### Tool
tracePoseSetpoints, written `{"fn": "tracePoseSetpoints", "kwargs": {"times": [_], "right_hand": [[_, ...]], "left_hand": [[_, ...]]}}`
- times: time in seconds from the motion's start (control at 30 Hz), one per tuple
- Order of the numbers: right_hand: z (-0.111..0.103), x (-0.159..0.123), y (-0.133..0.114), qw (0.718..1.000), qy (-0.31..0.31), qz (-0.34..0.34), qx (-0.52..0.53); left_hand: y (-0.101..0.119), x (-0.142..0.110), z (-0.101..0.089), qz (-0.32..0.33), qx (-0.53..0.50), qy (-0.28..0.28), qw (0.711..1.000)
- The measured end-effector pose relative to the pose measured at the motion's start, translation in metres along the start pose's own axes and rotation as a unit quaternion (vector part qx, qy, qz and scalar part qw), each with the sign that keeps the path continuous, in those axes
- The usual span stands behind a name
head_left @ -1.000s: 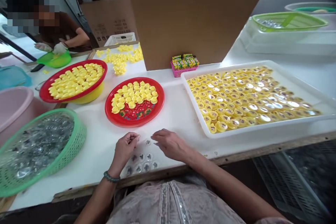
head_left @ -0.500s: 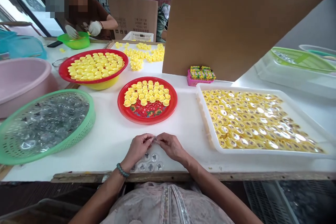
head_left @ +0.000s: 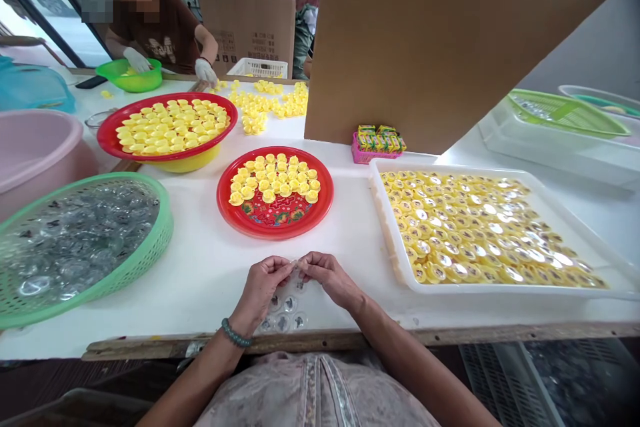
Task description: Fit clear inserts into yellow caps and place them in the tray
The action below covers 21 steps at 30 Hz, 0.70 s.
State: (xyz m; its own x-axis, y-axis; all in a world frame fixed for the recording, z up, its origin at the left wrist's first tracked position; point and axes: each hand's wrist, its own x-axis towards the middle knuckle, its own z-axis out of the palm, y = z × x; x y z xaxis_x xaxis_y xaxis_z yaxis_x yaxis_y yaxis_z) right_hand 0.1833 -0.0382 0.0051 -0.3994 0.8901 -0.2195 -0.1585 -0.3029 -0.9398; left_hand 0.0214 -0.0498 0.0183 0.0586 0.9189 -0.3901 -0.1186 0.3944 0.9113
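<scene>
At the far left, a pink plastic basin [head_left: 35, 153] stands by the white desk [head_left: 200, 300], and a round green plastic basket [head_left: 163, 233] in front of it is heaped with clear plastic blisters [head_left: 85, 233]. Farther back, a co-worker [head_left: 160, 37] in white gloves reaches over a green bowl [head_left: 129, 77]. Nearer, a wide red basin [head_left: 107, 140] sits on a yellow bowl [head_left: 193, 163] and is filled with yellow plastic caps [head_left: 170, 127]; more loose yellow caps [head_left: 265, 103] lie beyond it on the desk.

At the near edge of the desk, the left hand [head_left: 260, 290] and the right hand [head_left: 330, 278] are drawn narrow, their fingertips meeting and pinching what looks like a small clear blister [head_left: 295, 264], though it is too blurred to be sure. A cluster of loose blisters [head_left: 283, 313] lies just below the hands. A beaded bracelet [head_left: 235, 333] circles the left wrist. Ahead of the hands is a red plate [head_left: 325, 207] with a floral center, holding a smaller group of caps.

To the right, a pink basket [head_left: 375, 150] of small boxes stands against an upright cardboard sheet [head_left: 415, 47]. A white tray [head_left: 393, 260] beside it holds rows of yellow caps fitted with clear domes [head_left: 475, 227]. A green basket [head_left: 565, 113] sits at the far right.
</scene>
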Motion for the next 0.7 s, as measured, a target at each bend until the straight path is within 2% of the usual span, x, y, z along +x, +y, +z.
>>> {"fn": "tracePoseSetpoints", "kwargs": {"times": [0.1,0.17,0.27,0.33,0.4,0.53,0.63,0.7], "right_hand": [[0.002,0.000,0.004,0.998,0.019,-0.022,-0.053],[0.003,-0.001,0.005,0.989,0.048,-0.083,-0.115],[0.003,-0.005,0.003,0.948,0.074,-0.184,-0.248],[0.003,-0.008,0.002,0.918,0.086,-0.222,-0.317],[0.001,-0.009,0.001,0.898,0.102,-0.240,-0.355],[0.000,-0.008,0.000,0.879,0.152,-0.250,-0.377],[-0.001,-0.007,-0.002,0.865,0.181,-0.253,-0.395],[-0.002,-0.007,-0.003,0.862,0.171,-0.253,-0.405]], "left_hand": [[0.003,-0.001,-0.001,0.012,-0.002,0.013,1.000],[0.007,-0.001,0.000,0.016,0.008,0.011,1.000],[0.014,0.000,0.001,0.021,0.018,0.000,1.000],[0.017,0.002,0.003,0.018,0.023,-0.008,1.000],[0.020,0.004,0.005,0.011,0.028,-0.022,0.999],[0.021,0.007,0.010,0.015,0.031,-0.057,0.998],[0.018,0.009,0.011,0.023,0.055,-0.047,0.997],[0.017,0.010,0.011,0.029,0.073,-0.041,0.996]]}}
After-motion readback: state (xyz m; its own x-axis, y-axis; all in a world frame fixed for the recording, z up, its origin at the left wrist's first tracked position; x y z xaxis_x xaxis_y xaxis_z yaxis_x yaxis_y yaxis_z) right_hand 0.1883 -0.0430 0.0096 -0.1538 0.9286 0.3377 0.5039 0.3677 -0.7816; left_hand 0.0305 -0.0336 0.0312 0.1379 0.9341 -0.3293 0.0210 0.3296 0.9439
